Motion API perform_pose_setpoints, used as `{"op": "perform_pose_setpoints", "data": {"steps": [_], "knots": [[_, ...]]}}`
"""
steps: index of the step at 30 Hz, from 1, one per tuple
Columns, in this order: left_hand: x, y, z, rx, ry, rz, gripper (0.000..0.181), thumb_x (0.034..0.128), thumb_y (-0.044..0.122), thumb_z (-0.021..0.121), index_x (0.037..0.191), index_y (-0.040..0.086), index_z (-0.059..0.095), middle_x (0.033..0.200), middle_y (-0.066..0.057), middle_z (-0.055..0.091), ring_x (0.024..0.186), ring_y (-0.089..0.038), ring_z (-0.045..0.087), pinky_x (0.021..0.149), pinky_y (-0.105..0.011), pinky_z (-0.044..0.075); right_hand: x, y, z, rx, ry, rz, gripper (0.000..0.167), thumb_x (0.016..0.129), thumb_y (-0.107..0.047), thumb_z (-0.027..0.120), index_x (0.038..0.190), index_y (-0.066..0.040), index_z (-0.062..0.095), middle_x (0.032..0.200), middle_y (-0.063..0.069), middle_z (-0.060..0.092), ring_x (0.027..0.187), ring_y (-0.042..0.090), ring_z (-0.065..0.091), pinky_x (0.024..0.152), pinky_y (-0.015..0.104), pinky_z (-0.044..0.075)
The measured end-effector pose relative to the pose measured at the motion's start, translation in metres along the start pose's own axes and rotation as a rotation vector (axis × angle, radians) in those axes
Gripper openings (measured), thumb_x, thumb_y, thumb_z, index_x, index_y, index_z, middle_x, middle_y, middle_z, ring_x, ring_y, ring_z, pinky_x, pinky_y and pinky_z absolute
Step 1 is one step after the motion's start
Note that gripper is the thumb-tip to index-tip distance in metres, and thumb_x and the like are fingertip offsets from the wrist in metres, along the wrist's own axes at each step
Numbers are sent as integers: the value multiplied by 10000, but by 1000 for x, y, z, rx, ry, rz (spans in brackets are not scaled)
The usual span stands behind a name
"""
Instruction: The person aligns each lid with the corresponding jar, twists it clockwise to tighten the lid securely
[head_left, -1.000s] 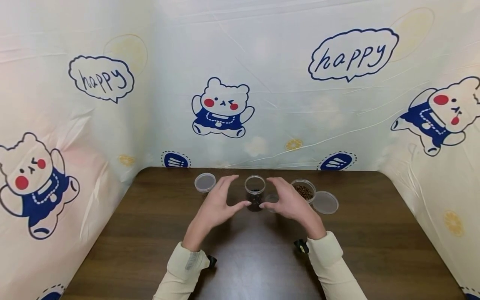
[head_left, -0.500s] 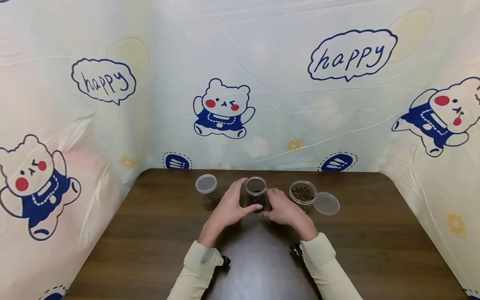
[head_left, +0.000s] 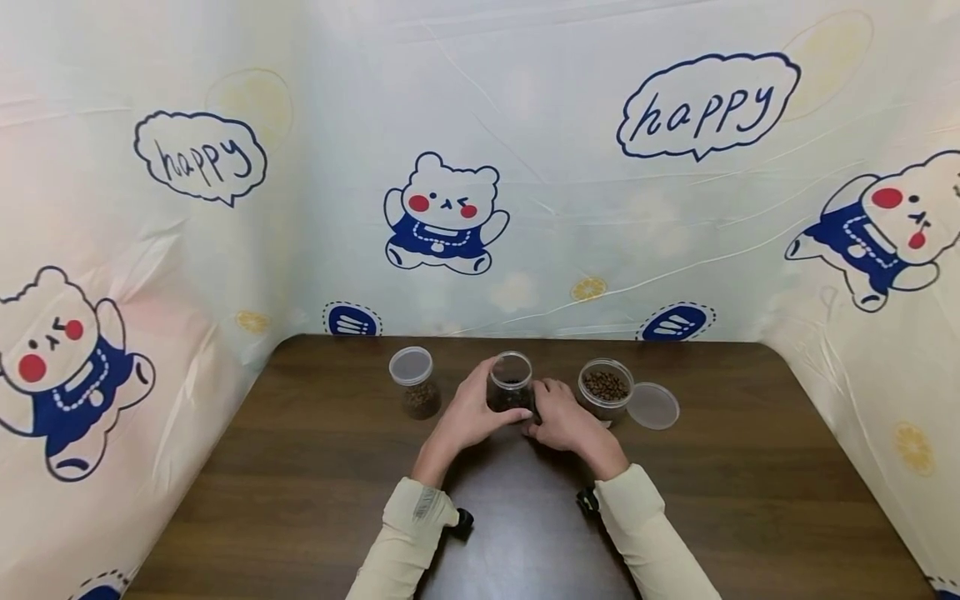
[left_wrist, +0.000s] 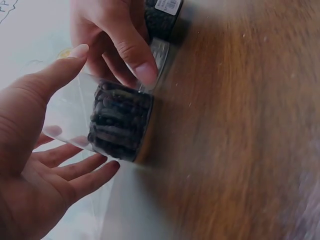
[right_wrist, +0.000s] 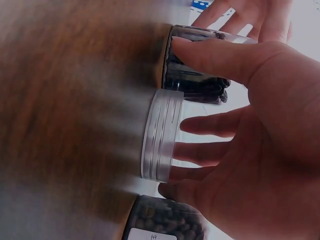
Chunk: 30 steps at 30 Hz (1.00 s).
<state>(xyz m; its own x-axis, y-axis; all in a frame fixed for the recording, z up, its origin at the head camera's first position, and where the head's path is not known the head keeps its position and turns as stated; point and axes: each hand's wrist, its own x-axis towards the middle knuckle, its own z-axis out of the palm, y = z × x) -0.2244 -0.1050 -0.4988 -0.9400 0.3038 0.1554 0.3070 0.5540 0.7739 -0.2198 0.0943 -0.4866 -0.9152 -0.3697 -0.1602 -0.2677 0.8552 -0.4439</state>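
Note:
A clear, lidless jar with dark contents [head_left: 511, 392] [left_wrist: 121, 121] [right_wrist: 195, 82] stands upright on the table. My left hand [head_left: 468, 412] [left_wrist: 45, 150] curves around it, thumb in front and fingers on the far side. At the jar's right is my right hand [head_left: 566, 421] [right_wrist: 245, 130], its thumb reaching across the jar's lower part and its other fingers extended behind a clear ridged lid [right_wrist: 162, 135] [left_wrist: 161, 55]. This lid lies flat beside the jar; whether the fingers touch it, I cannot tell. My right hand hides it in the head view.
A lidded jar of brown contents [head_left: 420, 393] stands at the left on the wooden table [head_left: 300, 475]. At the right, an open jar of brown beans [head_left: 606, 387] has a translucent lid [head_left: 653, 406] beside it. Patterned cloth [head_left: 555, 250] surrounds the table's back and sides.
Both hands have come inward from spread positions beside the middle jar. The left hand has taken hold of the jar, and the right hand has moved down and left beside it.

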Motion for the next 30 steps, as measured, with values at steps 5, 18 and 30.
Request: {"op": "perform_pose_setpoints", "data": {"steps": [5,18,30], "knots": [[1,-1,1,-63,-8,-32,955,852,376,894,1603,98,374,1509,-151,558,1403,-341,552,1126,-562,476,1,-1,0,-5,-4,1,728,988,-263,728,1557,49,397,1591,320,408,1516,508,351,1216,620,367],[4,-8,4,-191,-20,-78,750,886,318,871,1471,69,474,1389,-108,630,1267,-307,656,1049,-508,543,-1,3,3,-43,34,-44,562,1000,-95,622,1485,117,432,1518,363,450,1447,546,405,1217,610,361],[5,-8,2,-175,-17,-49,721,889,328,866,1497,174,511,1401,-96,643,1257,-292,670,1045,-492,551,-2,3,0,-48,32,-8,587,999,-140,677,1498,77,458,1418,315,488,1347,464,496,1098,578,477]]}}
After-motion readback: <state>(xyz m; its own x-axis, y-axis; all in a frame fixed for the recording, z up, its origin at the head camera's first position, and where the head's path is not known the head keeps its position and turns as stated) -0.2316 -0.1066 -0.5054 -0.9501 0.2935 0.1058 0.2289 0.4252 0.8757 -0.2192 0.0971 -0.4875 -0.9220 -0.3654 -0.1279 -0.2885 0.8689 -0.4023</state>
